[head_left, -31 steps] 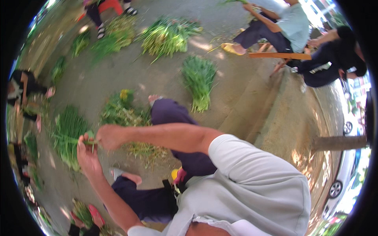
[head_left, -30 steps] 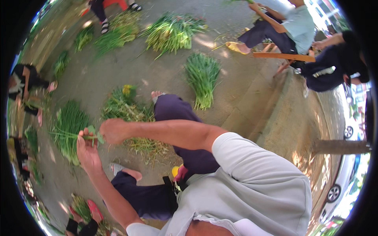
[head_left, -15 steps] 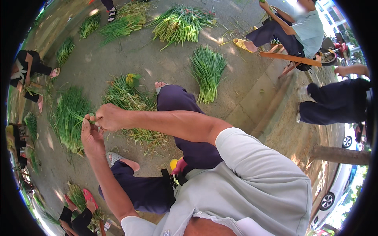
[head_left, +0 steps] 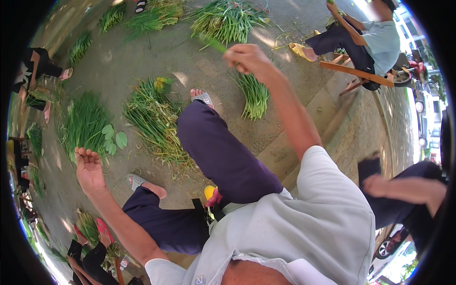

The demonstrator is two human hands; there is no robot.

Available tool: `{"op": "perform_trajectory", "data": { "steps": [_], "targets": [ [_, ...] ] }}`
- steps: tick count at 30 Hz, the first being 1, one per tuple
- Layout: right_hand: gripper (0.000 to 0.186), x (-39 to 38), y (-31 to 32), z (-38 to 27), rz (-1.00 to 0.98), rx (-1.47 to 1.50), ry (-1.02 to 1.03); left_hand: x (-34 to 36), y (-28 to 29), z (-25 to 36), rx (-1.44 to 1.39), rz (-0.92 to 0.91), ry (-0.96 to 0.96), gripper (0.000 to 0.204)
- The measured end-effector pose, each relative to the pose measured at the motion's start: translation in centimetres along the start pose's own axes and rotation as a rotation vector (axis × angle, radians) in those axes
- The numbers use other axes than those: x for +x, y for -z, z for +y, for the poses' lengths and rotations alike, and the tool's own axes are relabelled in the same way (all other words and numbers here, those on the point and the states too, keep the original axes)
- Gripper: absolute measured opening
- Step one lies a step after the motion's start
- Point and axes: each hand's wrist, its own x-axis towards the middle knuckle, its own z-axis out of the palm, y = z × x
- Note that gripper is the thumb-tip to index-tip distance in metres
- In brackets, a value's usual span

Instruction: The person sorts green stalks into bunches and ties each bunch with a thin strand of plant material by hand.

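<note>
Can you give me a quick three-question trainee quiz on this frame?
1. True or false: the left hand holds a green stalk.
2. The right hand grips: A) a sandal B) a green stalk C) a leaf
3. Fill in: the bundle of greens beyond the raised right arm lies on the ____.

Key: 1 false, its fingers are spread and hold nothing. 2 B. 3 concrete ground.

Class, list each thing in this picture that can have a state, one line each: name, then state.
right hand: raised, closed on a green stalk
left hand: open, empty, beside a pile of greens
bundle of greens: lying on the ground
middle pile of greens: spread loose by the foot
</note>
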Motion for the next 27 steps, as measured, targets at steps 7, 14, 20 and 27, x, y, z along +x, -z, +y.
{"op": "perform_trajectory", "data": {
  "steps": [7,14,20,27],
  "targets": [
    [0.015,3.7,8.6,17.7,0.422,0.325,-0.283,-0.3,-2.5,-1.7,0.133,0.003,0.095,0.021],
    [0.012,2.0,8.7,30.0,0.627,0.273,-0.652,-0.2,-4.4,-3.4,0.197,0.049,0.172,0.023],
    [0.015,0.7,8.0,30.5,0.661,0.305,-0.42,-0.9,-5.5,-3.8,0.233,0.054,0.177,0.025],
    [0.017,0.3,7.8,32.9,0.534,0.205,-0.605,-0.7,-6.2,-4.3,0.27,0.075,0.211,0.026]
  ]
}}
